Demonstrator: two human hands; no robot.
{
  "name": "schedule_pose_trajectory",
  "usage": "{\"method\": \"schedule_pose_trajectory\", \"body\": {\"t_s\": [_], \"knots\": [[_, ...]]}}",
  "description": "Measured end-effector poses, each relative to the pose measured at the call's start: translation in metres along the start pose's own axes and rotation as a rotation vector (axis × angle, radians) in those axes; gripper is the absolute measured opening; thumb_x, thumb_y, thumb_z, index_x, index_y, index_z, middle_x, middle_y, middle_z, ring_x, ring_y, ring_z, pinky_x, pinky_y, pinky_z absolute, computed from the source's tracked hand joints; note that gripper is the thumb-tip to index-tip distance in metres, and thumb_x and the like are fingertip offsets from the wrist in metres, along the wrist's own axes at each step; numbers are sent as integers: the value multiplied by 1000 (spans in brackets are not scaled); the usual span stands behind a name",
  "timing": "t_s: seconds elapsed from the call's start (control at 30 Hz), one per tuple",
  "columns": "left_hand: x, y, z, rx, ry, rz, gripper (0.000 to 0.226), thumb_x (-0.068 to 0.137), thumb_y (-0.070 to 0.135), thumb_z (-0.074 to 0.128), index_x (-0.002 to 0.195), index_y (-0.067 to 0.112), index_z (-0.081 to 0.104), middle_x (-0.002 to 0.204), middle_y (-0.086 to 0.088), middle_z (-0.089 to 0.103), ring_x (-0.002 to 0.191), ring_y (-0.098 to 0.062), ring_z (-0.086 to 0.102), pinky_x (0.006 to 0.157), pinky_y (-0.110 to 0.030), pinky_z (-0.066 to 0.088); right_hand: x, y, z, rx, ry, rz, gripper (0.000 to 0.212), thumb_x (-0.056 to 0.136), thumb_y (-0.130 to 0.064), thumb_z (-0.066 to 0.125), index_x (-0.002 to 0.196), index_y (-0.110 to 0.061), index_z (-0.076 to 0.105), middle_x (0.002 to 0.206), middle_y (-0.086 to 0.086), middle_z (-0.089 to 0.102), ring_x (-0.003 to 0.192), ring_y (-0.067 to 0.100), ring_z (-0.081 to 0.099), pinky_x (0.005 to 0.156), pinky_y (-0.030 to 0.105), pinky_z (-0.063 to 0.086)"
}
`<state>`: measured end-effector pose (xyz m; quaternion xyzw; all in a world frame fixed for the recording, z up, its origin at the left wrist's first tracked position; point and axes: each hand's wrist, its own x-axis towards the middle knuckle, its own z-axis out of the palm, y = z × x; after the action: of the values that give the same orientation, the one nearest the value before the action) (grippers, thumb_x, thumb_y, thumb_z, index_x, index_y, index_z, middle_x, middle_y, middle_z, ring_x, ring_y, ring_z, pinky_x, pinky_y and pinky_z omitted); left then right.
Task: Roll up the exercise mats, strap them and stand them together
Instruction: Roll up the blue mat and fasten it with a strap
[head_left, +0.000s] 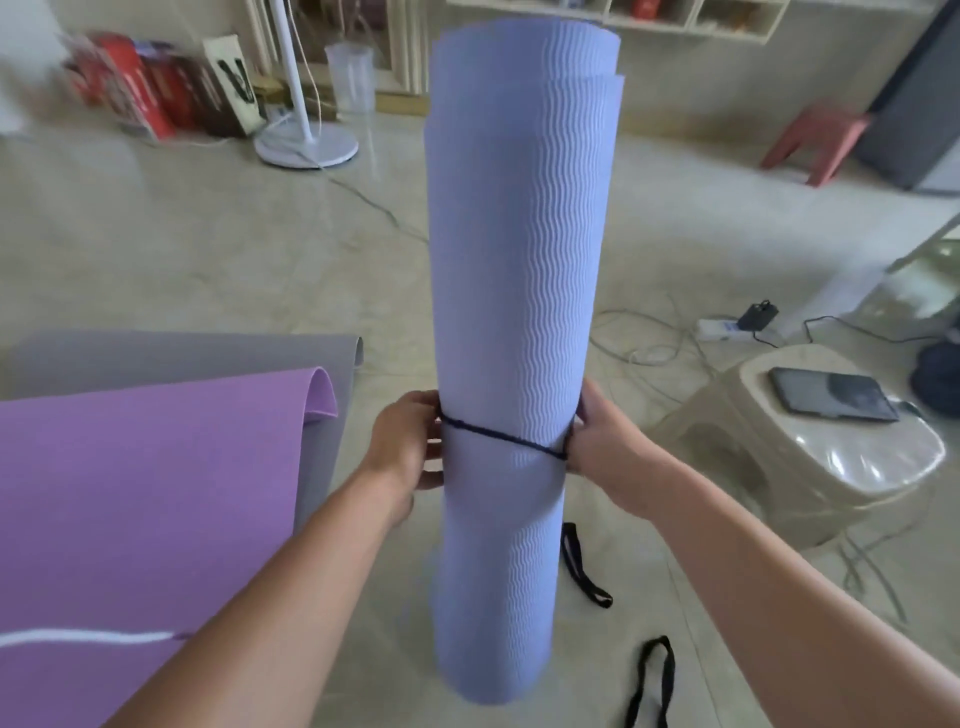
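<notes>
A rolled lavender mat (519, 260) stood upright on the floor (208, 249), its long axis vertical, directly in front of the person and between both hands. A dark strap (498, 434) circled its lower half on a slant. The left hand (402, 447) sat against the roll's left edge and the right hand (597, 441) against its right, each about equally near, and the fingers (428, 410) of both curled onto the strap where it met the edges. The strap appeared ready to be cinched.

Three mats were in view: this one rolled, plus a purple mat (156, 493) lying flat over a grey mat (182, 358) to the left. There were three straps: one on the roll and two black loose straps (582, 571) on the floor beside its base. A tablet (831, 402) rested on a beige stool (805, 467) to the right.
</notes>
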<state>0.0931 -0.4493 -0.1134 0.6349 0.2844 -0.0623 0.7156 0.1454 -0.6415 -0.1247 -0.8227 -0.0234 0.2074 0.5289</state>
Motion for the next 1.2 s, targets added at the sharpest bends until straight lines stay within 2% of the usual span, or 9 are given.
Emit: {"method": "schedule_pose_trajectory", "body": {"t_s": [0.13,0.27,0.43,0.53,0.7,0.83,0.97,1.1,1.2], "knots": [[-13,28,1,-53,-126,19,62,94,74,26,118,34,67,109,8,72,96,-17,64,78,-38,48,-25,-23,-10,183,-156,-9,95,48,2,39,132,-40,51,127,-6,59,99,19,53,72,34,43],[-48,48,2,-163,-91,74,57,101,59,29,121,22,68,104,14,73,92,-6,63,73,-28,46,-51,-45,-18,330,-158,40,62,52,-9,47,109,-23,68,118,-3,66,116,23,55,108,44,33],[-89,114,4,-59,-222,311,58,104,52,24,91,19,70,72,18,72,65,7,65,59,-16,49,-72,-108,-35,569,-45,-55,26,61,-38,54,76,-22,68,85,-3,65,90,19,50,89,40,35],[-107,151,6,-13,-288,368,54,104,49,28,84,25,72,70,17,73,57,7,65,56,-21,47,-89,-159,-40,391,28,-142,51,89,-68,39,103,-33,73,106,-13,72,102,10,62,89,38,45],[-109,168,-10,42,-179,242,29,90,49,52,80,25,65,75,4,59,71,-18,50,71,-34,39,-106,-217,-40,-169,328,-295,50,96,-53,47,135,-21,54,134,0,59,123,21,54,101,41,43],[-106,151,-14,0,-132,203,32,95,40,54,90,14,72,77,3,67,76,-20,55,77,-36,43,-110,-237,-26,-664,132,-466,56,98,-55,39,151,-38,32,156,-16,31,143,10,30,116,38,26],[-108,162,-38,292,-176,284,22,95,21,55,95,2,66,84,-7,70,66,-19,63,64,-34,53,-114,-245,-19,-996,-66,-436,75,89,-75,29,155,-41,15,162,-20,10,150,4,2,121,41,8],[-108,199,-59,735,-251,254,22,92,6,53,92,-10,68,82,-23,73,64,-28,71,53,-30,56,-124,-251,-11,-1119,-109,-530,85,85,-77,40,156,-40,10,161,-21,9,148,6,5,119,38,14],[-110,201,-62,752,-234,324,20,88,1,56,83,-15,67,70,-26,71,63,-33,72,50,-27,54,-128,-254,-4,-1121,-75,-584,84,84,-72,47,155,-40,17,158,-24,18,144,8,13,115,39,22]]}}
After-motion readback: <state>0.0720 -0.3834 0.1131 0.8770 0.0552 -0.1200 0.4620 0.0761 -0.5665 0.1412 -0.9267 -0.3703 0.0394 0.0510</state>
